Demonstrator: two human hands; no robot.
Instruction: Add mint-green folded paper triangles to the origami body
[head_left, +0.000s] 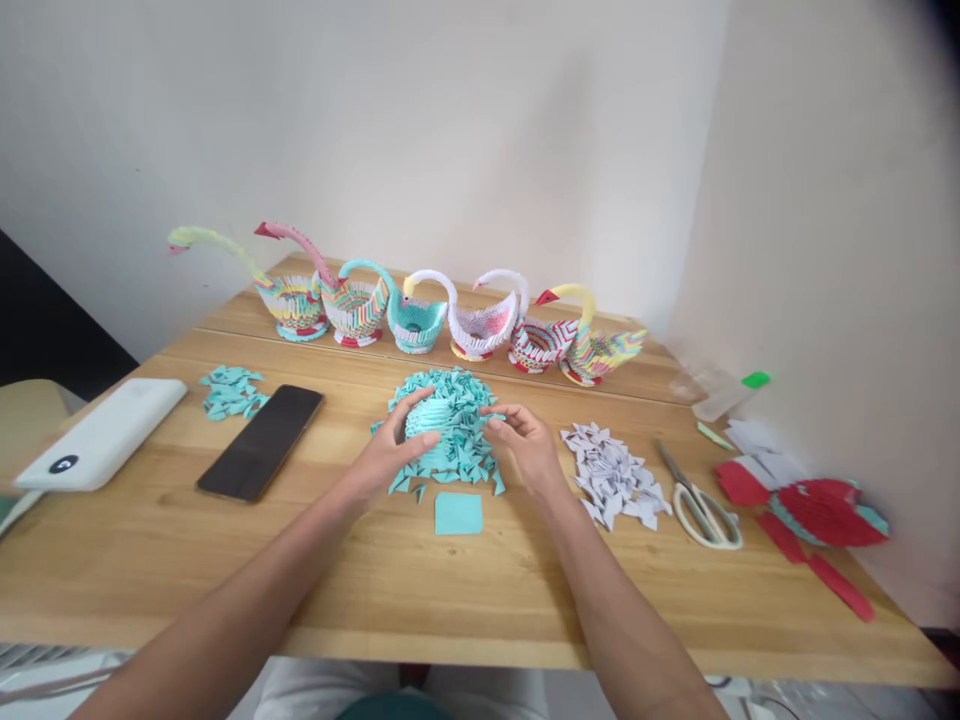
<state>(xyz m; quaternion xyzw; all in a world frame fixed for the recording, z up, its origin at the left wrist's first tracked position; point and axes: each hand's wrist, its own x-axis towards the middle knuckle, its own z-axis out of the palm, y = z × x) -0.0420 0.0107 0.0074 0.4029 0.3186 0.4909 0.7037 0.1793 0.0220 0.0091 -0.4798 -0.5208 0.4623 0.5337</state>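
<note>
My left hand point(386, 445) is curled around the left side of a rounded, ridged teal paper origami piece point(433, 425) built of interlocked folded units. Just to its right, my right hand point(525, 440) pinches a small teal folded paper triangle point(492, 417) between thumb and fingers. Around and behind the ridged piece spreads a pile of loose teal paper triangles point(469, 390). A flat teal paper square point(458, 514) lies in front of the pile, on the wooden table point(420, 590).
Several paper swans point(484, 325) stand in a row at the back. On the left are a white power bank point(105, 435), a phone point(261, 443) and more teal triangles point(231, 391). Lilac triangles point(611, 475), scissors point(701, 505) and red paper point(821, 510) lie to the right.
</note>
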